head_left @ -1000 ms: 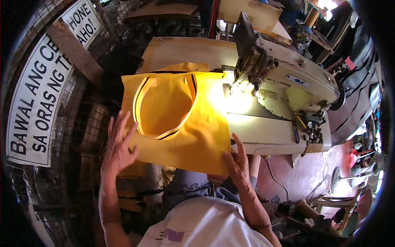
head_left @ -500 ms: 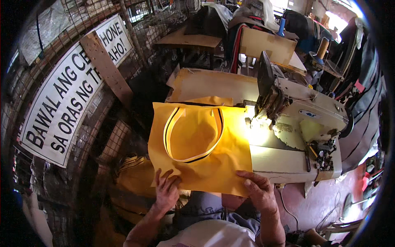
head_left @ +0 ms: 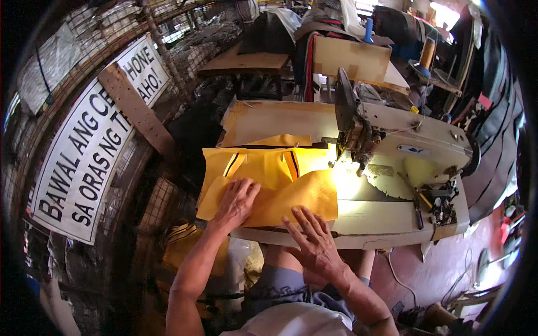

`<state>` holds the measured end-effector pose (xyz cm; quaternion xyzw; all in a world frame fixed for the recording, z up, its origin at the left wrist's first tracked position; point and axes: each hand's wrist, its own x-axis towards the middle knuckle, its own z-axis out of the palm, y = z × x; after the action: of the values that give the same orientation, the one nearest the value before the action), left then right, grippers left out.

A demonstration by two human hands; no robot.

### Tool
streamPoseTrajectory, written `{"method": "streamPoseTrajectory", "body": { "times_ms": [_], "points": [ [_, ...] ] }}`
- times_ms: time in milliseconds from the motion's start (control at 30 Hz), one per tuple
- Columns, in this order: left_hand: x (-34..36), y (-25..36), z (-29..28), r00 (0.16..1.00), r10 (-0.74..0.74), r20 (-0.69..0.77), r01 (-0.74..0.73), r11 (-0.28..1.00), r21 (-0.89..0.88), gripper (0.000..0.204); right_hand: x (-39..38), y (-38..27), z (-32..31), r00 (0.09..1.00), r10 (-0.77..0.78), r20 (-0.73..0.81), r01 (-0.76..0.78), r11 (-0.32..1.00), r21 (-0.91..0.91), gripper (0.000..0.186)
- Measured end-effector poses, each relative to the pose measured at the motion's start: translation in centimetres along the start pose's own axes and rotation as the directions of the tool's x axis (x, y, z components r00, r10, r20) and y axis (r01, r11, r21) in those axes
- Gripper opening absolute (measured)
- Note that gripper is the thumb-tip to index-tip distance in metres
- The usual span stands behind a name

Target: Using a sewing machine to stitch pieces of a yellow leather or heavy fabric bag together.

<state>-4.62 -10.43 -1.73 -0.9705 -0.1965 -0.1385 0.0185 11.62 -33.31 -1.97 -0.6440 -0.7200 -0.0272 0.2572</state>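
A yellow fabric panel [head_left: 269, 162] lies on the sewing table, its near part folded up over itself. Two ends of a black-striped strap handle [head_left: 291, 163] show above the fold; the loop's lower part is covered. My left hand [head_left: 238, 203] rests on the folded fabric, palm down with fingers laid on it. My right hand [head_left: 316, 243] is open, fingers spread, its fingertips at the panel's near edge. To the right, the sewing machine [head_left: 414, 134] has its lamp lit, and the panel's right edge lies close to its needle area.
The table [head_left: 381, 224] holds a pale work surface with a screwdriver-like tool [head_left: 418, 215] and small metal parts at right. More yellow pieces [head_left: 193, 246] hang low at left. A wire-mesh wall with a white sign [head_left: 84, 162] stands left. Thread spools [head_left: 427, 53] stand behind the machine.
The panel's near part has been folded away from me, covering the handle loop. My left hand has moved up onto the fabric; my right hand has shifted left and spread its fingers, releasing the corner.
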Motion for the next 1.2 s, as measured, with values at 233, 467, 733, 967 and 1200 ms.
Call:
{"method": "streamPoseTrajectory", "body": {
  "times_ms": [233,467,733,967,1200],
  "points": [
    [-4.3,2.3,-4.1,1.0,0.027,0.013,-0.025,0.988,-0.155,0.063,1.7,0.9,0.5,0.999,0.014,0.05,-0.016,0.999,0.042,0.064],
    [-6.3,1.6,-2.4,0.997,0.003,0.071,0.008,0.988,-0.155,0.085,4.9,2.6,1.3,0.994,0.025,0.106,-0.039,0.991,0.124,0.073],
    [-7.9,0.4,-1.3,0.999,-0.021,-0.05,0.019,0.999,-0.043,0.075,0.7,1.7,1.3,0.995,0.092,-0.025,-0.091,0.996,0.018,0.067],
    [-7.5,0.5,-1.7,0.991,-0.009,-0.132,0.008,1.0,-0.007,0.069,0.8,1.9,-0.2,0.99,-0.037,-0.139,0.016,0.988,-0.153,0.048],
    [-7.9,0.6,-2.9,0.956,0.023,-0.292,-0.003,0.998,0.067,0.054,3.0,1.6,-2.4,0.961,-0.118,-0.25,0.074,0.981,-0.18,0.038]
  ]
}}
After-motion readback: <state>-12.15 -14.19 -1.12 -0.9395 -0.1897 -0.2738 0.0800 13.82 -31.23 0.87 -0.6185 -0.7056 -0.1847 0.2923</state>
